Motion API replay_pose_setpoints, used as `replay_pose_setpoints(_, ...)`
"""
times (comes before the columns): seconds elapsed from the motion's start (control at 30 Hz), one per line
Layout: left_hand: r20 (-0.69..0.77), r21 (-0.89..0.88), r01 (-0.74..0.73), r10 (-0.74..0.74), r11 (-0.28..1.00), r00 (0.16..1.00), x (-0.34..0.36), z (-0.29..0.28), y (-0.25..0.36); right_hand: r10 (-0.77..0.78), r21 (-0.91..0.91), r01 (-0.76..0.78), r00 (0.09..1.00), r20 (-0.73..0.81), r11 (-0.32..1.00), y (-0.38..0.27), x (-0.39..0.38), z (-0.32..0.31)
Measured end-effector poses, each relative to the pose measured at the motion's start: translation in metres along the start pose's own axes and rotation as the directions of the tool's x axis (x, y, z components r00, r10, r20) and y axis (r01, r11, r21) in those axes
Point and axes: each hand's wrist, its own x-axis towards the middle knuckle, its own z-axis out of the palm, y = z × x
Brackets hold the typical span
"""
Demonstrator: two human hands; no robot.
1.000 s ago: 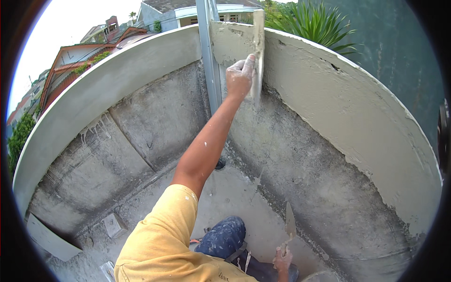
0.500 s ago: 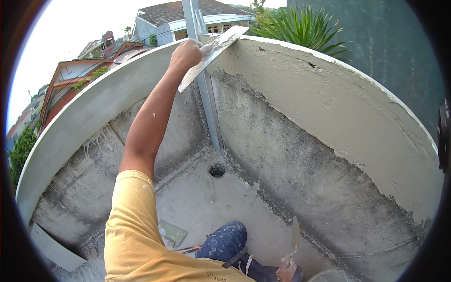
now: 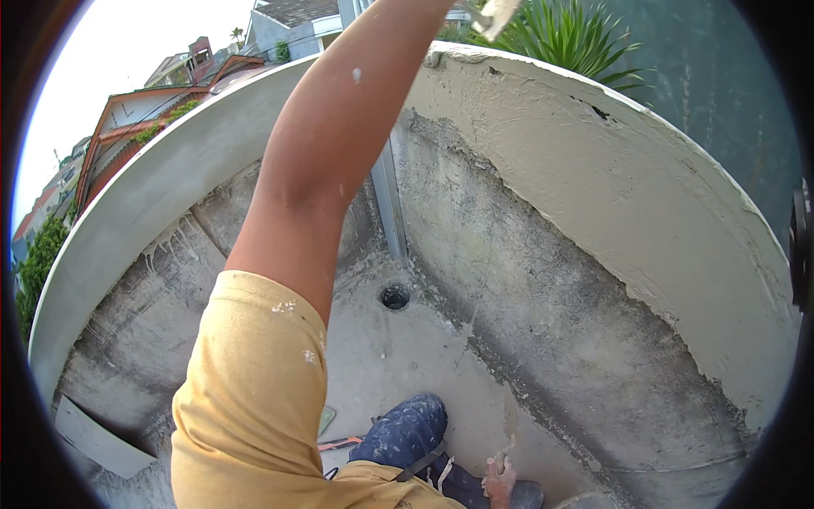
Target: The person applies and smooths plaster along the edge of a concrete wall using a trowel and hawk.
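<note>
My left forearm [image 3: 343,110], flecked with white, stretches up past the wall corner and leaves through the top edge, so the hand itself is cut off. At its end, the tip of a pale, plaster-smeared plastering trowel [image 3: 496,17] shows in the air above the wall top. Low on the right, my right hand [image 3: 499,483] is closed around a small pointed trowel [image 3: 510,411], its blade upward beside my boot. Fresh, smooth grey plaster [image 3: 610,187] coats the upper part of the right wall; rough bare concrete [image 3: 543,280] shows below its ragged edge.
A grey metal post [image 3: 387,204] stands in the corner, partly behind my arm. Near it, a round drain hole [image 3: 395,296] opens in the floor. A pale curved panel [image 3: 102,441] leans at the left. Houses [image 3: 153,127] and a spiky plant [image 3: 564,42] lie beyond the walls.
My left arm has reached higher and to the right, carrying the plastering trowel off the wall corner and mostly out of view. My right hand has shifted slightly left and up with the pointed trowel.
</note>
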Motion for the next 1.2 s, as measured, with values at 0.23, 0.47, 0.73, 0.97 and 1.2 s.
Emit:
replay_pose_setpoints(0.23,-0.552,0.191,0.040,0.074,0.981,0.830,-0.097,-0.069,-0.126,-0.241,-0.190,0.230,0.970,-0.034,0.954,0.019,-0.004,0.006)
replay_pose_setpoints(0.47,-0.571,-0.127,-0.100,0.010,0.987,0.821,-0.115,0.040,-0.159,-0.706,-0.791,0.557,0.665,0.243,0.253,0.151,0.045,-0.046)
replay_pose_setpoints(0.73,-0.322,-0.288,-0.194,0.096,0.938,0.942,-0.210,0.120,-0.098,0.074,0.127,-0.068,0.996,-0.041,0.990,0.006,-0.001,-0.007)
replay_pose_setpoints(0.97,-0.543,-0.340,-0.075,-0.131,0.937,0.829,-0.150,0.020,-0.162,0.332,0.071,-0.336,0.941,0.072,0.939,-0.006,-0.010,-0.003)
replay_pose_setpoints(1.2,-0.608,0.053,-0.178,0.173,0.983,0.775,-0.155,0.071,-0.166,0.226,0.112,-0.226,0.974,0.013,0.968,-0.003,-0.009,-0.004)
